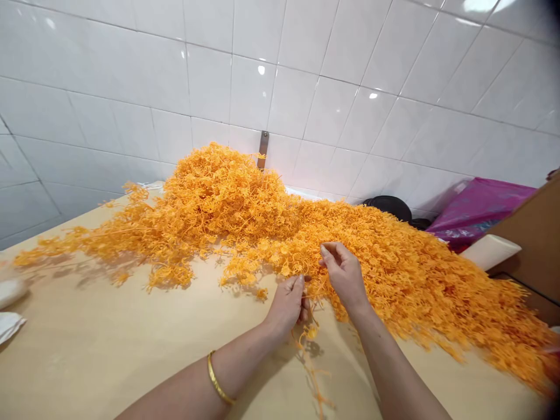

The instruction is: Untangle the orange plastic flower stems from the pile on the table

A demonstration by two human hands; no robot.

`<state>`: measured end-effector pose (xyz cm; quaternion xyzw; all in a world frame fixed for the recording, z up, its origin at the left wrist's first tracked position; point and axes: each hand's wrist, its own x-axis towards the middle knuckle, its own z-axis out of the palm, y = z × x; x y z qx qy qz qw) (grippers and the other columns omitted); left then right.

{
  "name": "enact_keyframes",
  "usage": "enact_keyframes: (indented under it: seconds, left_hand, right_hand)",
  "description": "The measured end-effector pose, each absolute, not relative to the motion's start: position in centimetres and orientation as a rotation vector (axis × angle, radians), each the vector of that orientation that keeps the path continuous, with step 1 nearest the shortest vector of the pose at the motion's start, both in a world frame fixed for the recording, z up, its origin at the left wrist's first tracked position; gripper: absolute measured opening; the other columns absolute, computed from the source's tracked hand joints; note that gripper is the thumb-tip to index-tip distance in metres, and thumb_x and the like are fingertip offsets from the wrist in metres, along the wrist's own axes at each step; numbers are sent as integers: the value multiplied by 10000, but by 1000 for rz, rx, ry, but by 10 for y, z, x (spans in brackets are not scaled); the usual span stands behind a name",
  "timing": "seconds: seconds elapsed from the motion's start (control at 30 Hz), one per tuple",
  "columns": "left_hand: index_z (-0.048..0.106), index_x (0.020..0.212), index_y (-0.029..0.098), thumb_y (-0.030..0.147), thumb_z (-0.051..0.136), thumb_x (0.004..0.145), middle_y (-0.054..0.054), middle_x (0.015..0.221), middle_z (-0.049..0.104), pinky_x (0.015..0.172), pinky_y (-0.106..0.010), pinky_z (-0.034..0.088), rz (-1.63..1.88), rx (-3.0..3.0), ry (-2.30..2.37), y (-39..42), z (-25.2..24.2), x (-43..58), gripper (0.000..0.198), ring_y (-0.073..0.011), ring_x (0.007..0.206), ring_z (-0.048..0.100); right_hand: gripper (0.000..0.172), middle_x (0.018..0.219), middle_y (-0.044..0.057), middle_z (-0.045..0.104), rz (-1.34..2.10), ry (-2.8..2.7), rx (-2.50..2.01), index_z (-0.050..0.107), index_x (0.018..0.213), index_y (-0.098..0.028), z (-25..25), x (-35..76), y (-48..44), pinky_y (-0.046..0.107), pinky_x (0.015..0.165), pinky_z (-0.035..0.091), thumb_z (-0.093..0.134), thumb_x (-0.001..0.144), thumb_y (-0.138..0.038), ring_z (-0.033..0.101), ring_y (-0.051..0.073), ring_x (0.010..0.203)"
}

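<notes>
A big heap of orange plastic flower sprigs [245, 204] lies across the pale wooden table [109, 344], piled high at the back against the wall. My left hand [286, 303], with a gold bangle on its wrist, is closed in a pinch on an orange sprig [311, 335] whose stem hangs down toward me. My right hand [343, 271] is just to its right at the heap's near edge, fingers curled and pinching the same sprig's upper part.
White tiled wall [280, 70] runs behind the table. A purple plastic bag [476, 207], a black round object [389, 205], a white roll [490, 251] and a brown cardboard box [534, 239] stand at the right. White objects [9, 303] lie at the left edge.
</notes>
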<state>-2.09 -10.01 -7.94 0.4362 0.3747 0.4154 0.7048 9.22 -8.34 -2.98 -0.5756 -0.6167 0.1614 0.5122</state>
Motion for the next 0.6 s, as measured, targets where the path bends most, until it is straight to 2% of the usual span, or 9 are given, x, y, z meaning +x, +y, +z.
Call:
enact_keyframes:
  seconds: [0.13,0.23,0.33,0.43,0.6]
  left_hand:
    - [476,759,163,556,407,729,48,455,453,332,-168,201,960,972,861,-96,-85,-17,400,-42,295,349]
    - [419,640,170,511,428,741,57,388,412,344,-166,221,968,942,854,-93,-89,-16,356,-42,294,336]
    - [442,642,160,469,463,734,44,398,434,343,-173,231,966,911,810,-92,-89,-17,323,-49,300,355]
    - [474,681,146,420,509,715,32,470,480,334,-169,204,996,843,766,-91,-84,-22,279,-35,309,351]
    - [488,710,151,349,529,714,63,417,434,328,-186,63,983,807,740,-90,-73,-29,202,-14,271,206]
  right_hand:
    - [260,907,65,499,218,-1850,-1339,576,977,-202,-39,87,-93,315,762,420,485,768,-327,496,176,842]
    - [215,909,61,461,269,-1976,-1351,594,924,-203,-46,85,-93,328,804,395,469,772,-291,474,178,872]
    - [136,894,48,465,430,-1867,-1270,562,785,-190,-52,89,-90,325,794,390,479,764,-297,468,177,877]
    - [134,908,35,475,589,-1654,-1173,533,734,-191,-56,93,-86,301,784,381,521,735,-324,460,173,904]
    - [178,790,3,471,839,-1310,-1059,518,685,-180,-60,96,-83,245,680,386,572,682,-350,458,123,738]
